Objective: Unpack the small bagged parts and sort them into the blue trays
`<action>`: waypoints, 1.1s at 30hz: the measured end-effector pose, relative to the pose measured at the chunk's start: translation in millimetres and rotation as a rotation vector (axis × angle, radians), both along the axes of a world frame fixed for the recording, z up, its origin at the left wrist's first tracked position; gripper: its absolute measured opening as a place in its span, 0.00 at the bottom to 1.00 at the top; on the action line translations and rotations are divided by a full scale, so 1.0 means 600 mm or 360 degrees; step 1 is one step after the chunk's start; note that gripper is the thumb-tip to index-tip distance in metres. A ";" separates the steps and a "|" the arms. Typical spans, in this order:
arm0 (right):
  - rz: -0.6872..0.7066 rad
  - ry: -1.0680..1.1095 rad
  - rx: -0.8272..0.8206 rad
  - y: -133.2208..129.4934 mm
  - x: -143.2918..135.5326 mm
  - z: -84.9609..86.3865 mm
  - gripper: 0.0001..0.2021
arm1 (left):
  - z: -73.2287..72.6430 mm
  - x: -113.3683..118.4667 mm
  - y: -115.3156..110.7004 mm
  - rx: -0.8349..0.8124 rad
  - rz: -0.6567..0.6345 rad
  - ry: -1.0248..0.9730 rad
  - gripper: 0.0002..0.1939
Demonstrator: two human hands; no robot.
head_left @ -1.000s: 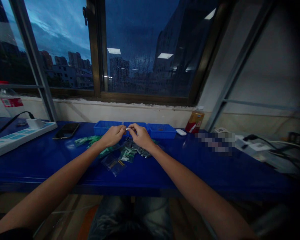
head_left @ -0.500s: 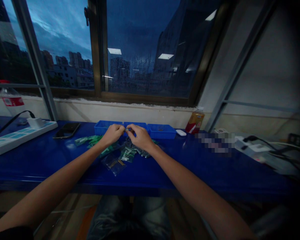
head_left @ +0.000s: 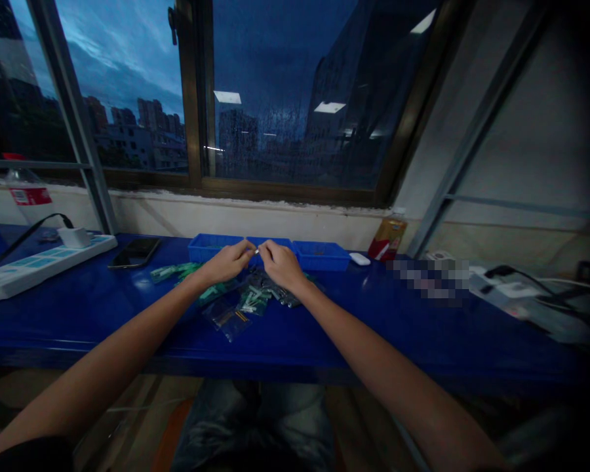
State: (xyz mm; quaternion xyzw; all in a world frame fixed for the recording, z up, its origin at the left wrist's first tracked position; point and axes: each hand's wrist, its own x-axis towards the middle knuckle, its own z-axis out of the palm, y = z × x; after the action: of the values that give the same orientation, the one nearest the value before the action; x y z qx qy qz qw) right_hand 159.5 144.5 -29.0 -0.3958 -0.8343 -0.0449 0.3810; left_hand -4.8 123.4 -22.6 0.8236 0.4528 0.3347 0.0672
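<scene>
My left hand (head_left: 230, 260) and my right hand (head_left: 280, 263) meet over the table, fingertips pinched together around a tiny pale piece (head_left: 257, 251) too small to name. Both hands are closed. Beneath them lie a heap of small grey cylindrical parts (head_left: 289, 300) and clear bags with pale green sticks (head_left: 253, 300). Green pieces (head_left: 174, 271) spread out left of my left hand. Nearer to me is a small clear zip bag (head_left: 227, 320) with gold-coloured pins inside. Just behind my hands stand the blue bins, a left one (head_left: 211, 237), a middle one and a right one (head_left: 322, 255).
On the blue table (head_left: 373, 321) a white power strip (head_left: 44, 265) and a black phone (head_left: 135, 252) lie at left, a cola bottle (head_left: 28, 195) behind. A white mouse-like object (head_left: 359, 259) and a drink bottle (head_left: 387, 237) are at right, with another power strip and cables (head_left: 509, 288) farther right.
The view has shifted slightly. My hands stay together with fingertips pinched; they have turned a little, and a small white spot now shows between them.
</scene>
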 end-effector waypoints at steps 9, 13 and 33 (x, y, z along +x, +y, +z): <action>-0.0007 -0.0105 -0.0062 0.008 -0.006 -0.003 0.13 | -0.010 0.009 -0.005 0.0238 0.0181 0.0216 0.12; 0.0027 -0.0178 -0.0106 0.009 -0.003 -0.005 0.13 | -0.007 0.006 -0.005 0.0233 0.0263 0.0288 0.14; -0.0429 0.0024 0.0061 0.081 0.073 -0.008 0.11 | 0.014 -0.022 -0.026 -0.0414 -0.0310 0.0786 0.34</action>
State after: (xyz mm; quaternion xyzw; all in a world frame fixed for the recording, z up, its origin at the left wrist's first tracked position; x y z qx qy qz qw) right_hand 203.1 193.0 -33.6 -0.4974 -0.7696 -0.1086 0.3854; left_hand -18.3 108.1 -14.1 0.9043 0.4133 0.0554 0.0920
